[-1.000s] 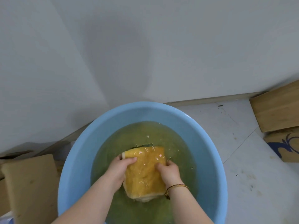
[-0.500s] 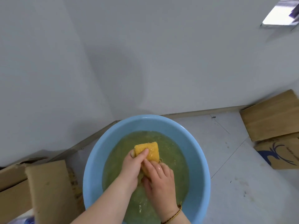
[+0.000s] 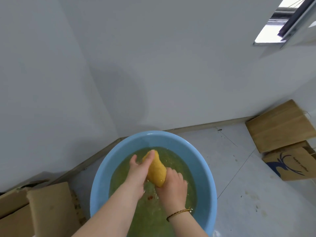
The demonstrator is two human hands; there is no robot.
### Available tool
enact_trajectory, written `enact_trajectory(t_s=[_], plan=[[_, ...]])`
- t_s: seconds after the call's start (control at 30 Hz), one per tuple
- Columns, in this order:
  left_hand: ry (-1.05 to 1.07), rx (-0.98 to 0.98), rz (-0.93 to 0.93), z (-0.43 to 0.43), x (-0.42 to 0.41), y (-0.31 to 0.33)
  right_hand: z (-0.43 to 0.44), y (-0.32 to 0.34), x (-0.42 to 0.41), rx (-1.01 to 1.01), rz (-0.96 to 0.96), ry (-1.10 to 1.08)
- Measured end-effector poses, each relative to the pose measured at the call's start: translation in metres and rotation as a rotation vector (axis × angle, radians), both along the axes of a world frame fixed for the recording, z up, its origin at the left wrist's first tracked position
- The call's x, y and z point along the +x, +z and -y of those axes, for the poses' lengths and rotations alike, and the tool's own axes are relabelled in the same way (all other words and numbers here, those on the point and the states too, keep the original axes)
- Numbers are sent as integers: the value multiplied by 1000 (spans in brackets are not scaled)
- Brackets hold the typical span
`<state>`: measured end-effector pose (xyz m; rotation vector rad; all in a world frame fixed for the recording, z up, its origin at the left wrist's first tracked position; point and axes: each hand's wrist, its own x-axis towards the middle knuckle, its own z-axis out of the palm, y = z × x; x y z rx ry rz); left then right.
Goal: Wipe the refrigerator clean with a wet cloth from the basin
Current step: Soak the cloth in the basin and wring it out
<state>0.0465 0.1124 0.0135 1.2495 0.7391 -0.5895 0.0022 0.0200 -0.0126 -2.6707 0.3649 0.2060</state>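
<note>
basin [image 3: 100, 182]: near rim cut off by the bottom edge; the water hides its floor.
cloth [image 3: 156, 170]: bunched, its lower end hidden inside the right hand [image 3: 172, 187], one side covered by the left hand [image 3: 136, 175].
right hand's fingertips: curled under the cloth, out of sight.
cardboard box [image 3: 44, 212]: cut off at the left and bottom edges.
printed box [image 3: 290, 163]: lettering too small to read.
window [image 3: 287, 21]: cropped by the top and right edges.

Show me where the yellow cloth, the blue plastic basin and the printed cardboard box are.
yellow cloth [image 3: 156, 170]: head view, middle of the bunched roll.
blue plastic basin [image 3: 172, 140]: head view, bare far inner wall above the water.
printed cardboard box [image 3: 290, 164]: head view, its printed face.
</note>
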Motion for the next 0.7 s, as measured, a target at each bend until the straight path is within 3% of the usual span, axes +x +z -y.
enact_trajectory(t_s=[0.07,0.13,0.2,0.3,0.37,0.43,0.57,0.7], plan=[[8,14,-22,3,-2,-6,2,-11,-3,-173,235,101],[34,35,-78,0,3,-12,-6,-18,-7,-135,364,220],[112,-55,-109,-3,10,-15,-11,-21,-9,-5,376,253],[169,-197,-44,-1,14,-10,-13,-13,-8,280,254,15],[145,-211,17,2,16,-4,-15,-1,-1,541,26,-171],[74,-207,47,4,20,-1,-10,-2,8,654,-54,-218],[14,-243,24,2,27,-2,0,-2,22,560,-162,122],[-114,-314,-10,-4,29,-5,8,-1,28,557,-333,299]])
